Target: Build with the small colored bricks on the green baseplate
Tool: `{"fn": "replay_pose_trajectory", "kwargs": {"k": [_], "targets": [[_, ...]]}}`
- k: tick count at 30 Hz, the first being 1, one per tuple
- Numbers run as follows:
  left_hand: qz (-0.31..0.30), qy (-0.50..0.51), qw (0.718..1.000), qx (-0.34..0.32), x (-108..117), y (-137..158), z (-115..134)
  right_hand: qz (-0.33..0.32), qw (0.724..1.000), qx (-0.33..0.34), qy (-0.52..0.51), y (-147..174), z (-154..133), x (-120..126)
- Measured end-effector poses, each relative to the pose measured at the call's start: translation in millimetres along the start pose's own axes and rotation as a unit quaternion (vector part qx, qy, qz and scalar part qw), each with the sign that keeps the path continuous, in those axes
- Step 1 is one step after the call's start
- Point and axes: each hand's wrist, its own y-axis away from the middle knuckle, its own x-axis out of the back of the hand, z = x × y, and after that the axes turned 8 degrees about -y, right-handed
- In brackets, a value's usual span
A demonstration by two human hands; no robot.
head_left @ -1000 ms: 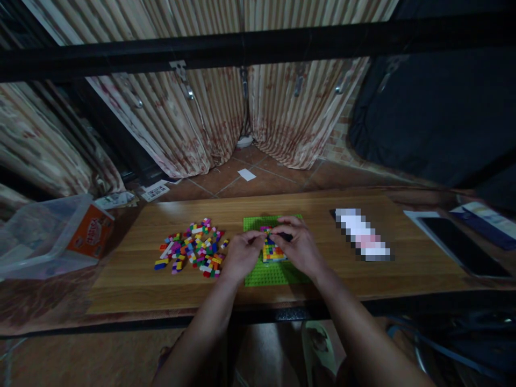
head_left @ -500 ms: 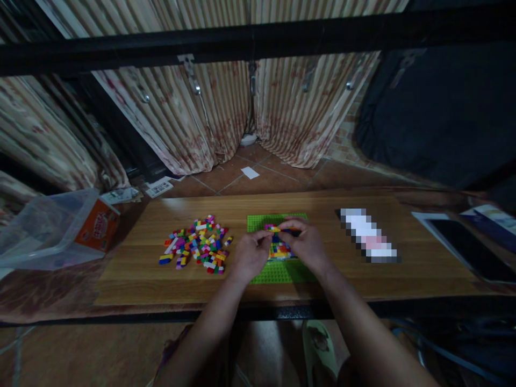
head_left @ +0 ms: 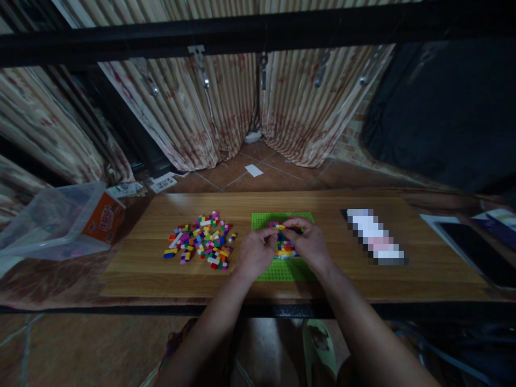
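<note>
A green studded baseplate [head_left: 284,271] lies on the wooden board, with a patch of multicoloured toy bricks [head_left: 285,248] built up on its middle. Over the far part of this build, the fingertips of both hands come close together. My left hand [head_left: 258,251] is closed, thumb and forefinger pinched at a small toy brick [head_left: 279,227] that the fingers partly hide. From the other side my right hand [head_left: 309,244] is also closed, its fingertips pinching at the same spot. Left of the baseplate spreads a loose pile of small coloured bricks [head_left: 205,242].
A clear plastic bin [head_left: 52,220] with an orange label stands at the far left. A pixelated flat object [head_left: 374,236] lies right of the baseplate, and a dark tablet-like slab [head_left: 478,252] beyond it. Striped curtains [head_left: 226,107] hang behind the wooden board [head_left: 161,282].
The whole view has shifted slightly, so the board and bricks appear a little further right. Both hands stay over the brick build, their fingertips slightly moved.
</note>
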Motion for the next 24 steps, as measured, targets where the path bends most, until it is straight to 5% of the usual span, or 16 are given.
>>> {"fn": "replay_pose_trajectory", "kwargs": {"k": [17,24], "targets": [[0.016,-0.07,0.997,-0.028,-5,8,5,0.001,1.0,-0.006,-0.004,1,4,-1],[0.045,-0.102,0.994,-0.022,10,4,-14,0.002,0.999,-0.037,-0.015,1,5,4]]}}
